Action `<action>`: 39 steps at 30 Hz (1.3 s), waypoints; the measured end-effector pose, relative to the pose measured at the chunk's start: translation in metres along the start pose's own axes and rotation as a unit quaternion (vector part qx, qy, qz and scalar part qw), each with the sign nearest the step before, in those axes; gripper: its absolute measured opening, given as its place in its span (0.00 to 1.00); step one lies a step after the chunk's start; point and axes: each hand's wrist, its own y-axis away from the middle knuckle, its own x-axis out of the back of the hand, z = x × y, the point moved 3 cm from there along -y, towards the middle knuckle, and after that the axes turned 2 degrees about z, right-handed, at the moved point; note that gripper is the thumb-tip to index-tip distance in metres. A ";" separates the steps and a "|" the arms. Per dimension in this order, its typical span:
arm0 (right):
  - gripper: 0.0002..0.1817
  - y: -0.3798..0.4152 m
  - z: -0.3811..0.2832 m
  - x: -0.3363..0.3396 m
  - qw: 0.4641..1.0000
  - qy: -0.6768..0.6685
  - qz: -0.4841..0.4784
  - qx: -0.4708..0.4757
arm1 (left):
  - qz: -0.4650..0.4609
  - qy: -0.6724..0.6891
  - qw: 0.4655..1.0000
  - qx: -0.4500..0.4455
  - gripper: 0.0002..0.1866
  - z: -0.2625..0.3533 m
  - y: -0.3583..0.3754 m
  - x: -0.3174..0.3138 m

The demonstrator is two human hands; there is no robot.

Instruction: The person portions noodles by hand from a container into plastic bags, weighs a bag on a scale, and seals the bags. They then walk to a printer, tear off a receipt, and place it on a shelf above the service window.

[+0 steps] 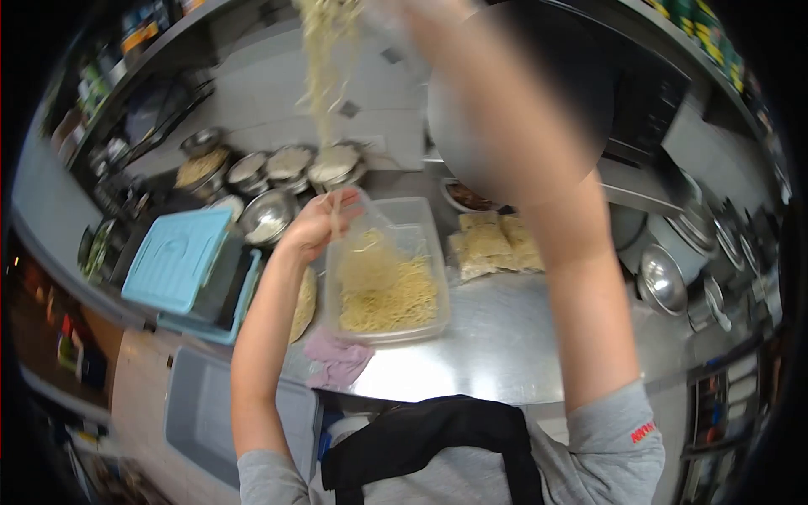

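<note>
My right hand (408, 10) is raised to the top edge of the view, blurred by motion. From it hangs a long bunch of pale yellow noodles (324, 63), its thin ends trailing down to my left hand (324, 223). That left hand grips the upper edge of a clear plastic bag (368, 257), its fingers partly hidden. The bag is over a translucent plastic tub (439, 290), where a heap of loose noodles (404, 307) covers the near part.
Filled clear bags (484, 244) lie right of the tub. A purple cloth (338, 358) touches its near left corner. Blue-lidded boxes (181, 261) stand left, metal bowls (269, 215) behind. A large dark round pan-like shape (471, 93) hangs at upper right. A grey bin (202, 412) is below the counter.
</note>
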 end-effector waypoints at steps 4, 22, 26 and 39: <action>0.21 0.069 0.035 0.053 0.861 0.485 0.118 0.100 | -0.042 0.033 0.998 -0.027 0.31 -0.007 -0.011 0.001; 0.50 0.274 0.044 0.077 0.743 0.653 0.062 -0.134 | -0.060 -0.123 0.990 0.035 0.39 -0.022 -0.033 0.015; 0.65 0.301 0.102 0.099 0.648 0.710 0.076 -0.264 | -0.027 -0.020 0.999 -0.025 0.39 -0.009 -0.019 -0.016; 0.08 0.279 0.090 0.136 0.794 0.500 0.092 -0.333 | -0.022 -0.026 0.999 -0.004 0.40 -0.018 -0.010 0.009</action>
